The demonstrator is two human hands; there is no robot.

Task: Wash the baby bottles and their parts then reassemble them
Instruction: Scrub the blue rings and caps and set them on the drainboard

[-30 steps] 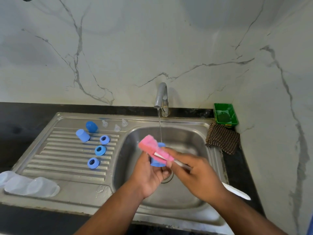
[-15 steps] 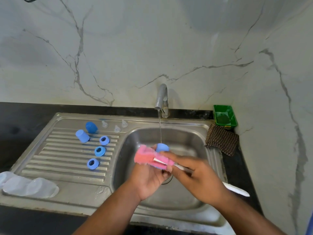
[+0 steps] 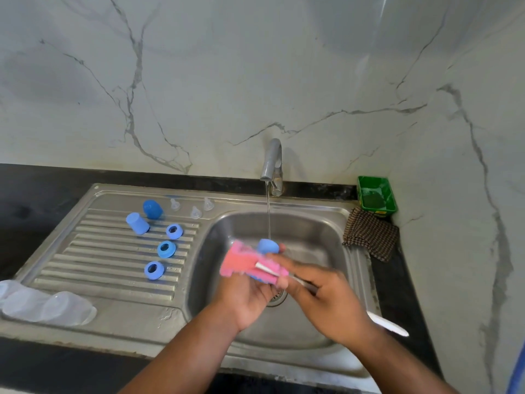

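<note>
Nearest the camera, the right hand (image 3: 332,302) is closed round the white plastic handle of a bottle brush, the handle's tail (image 3: 389,325) projecting behind the wrist. The brush's pink sponge head (image 3: 247,263) lies across the left hand (image 3: 247,297), whose fingers curl round a rounded blue plastic bottle cap (image 3: 267,245). Both hands work over the stainless-steel sink basin (image 3: 312,231), evidently so that the thin stream of water (image 3: 268,211) lands on the cap and the run-off goes to the drain. Judged step: scrubbing this cap, with the wash stage unfinished. At the near left edge of the ribbed steel drainboard (image 3: 108,282), clear plastic bottle bodies (image 3: 48,308) lie on their sides in a row. Farther back, three blue screw rings (image 3: 166,248) sit in a loose line on the ribs, with two more blue caps (image 3: 137,223) beyond them. Three small clear silicone teats (image 3: 195,212) stand near the rear rim. The parts are grouped by type, which should help reassembly; whether they are already washed cannot be told. Behind the basin a chrome tap (image 3: 272,163) is running. To the far right, a brown checked cloth (image 3: 370,233) lies beside a green plastic tray (image 3: 376,196) against the marble wall.
</note>
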